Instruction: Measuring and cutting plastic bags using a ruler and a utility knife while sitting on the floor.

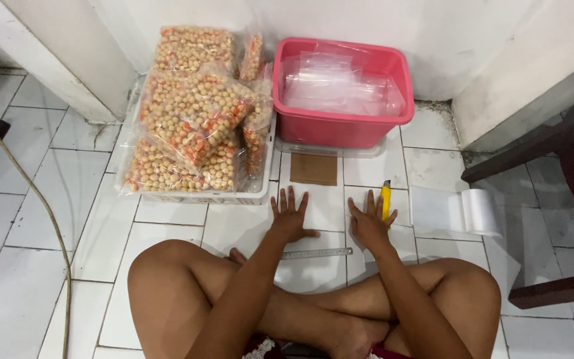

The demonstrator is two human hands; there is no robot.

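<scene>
I sit cross-legged on a white tiled floor. My left hand lies flat with fingers spread on a sheet of clear plastic film on the tiles. My right hand also rests flat and spread on the film, its fingers touching a yellow utility knife that lies beside it. A metal ruler lies across the floor just below both wrists. A brown cardboard rectangle lies beyond my hands. Neither hand holds anything.
A roll of clear plastic film lies at the right. A pink tub holds clear plastic bags. A white basket is piled with bagged round snacks. Dark wooden furniture legs stand at right; a cord runs along the left.
</scene>
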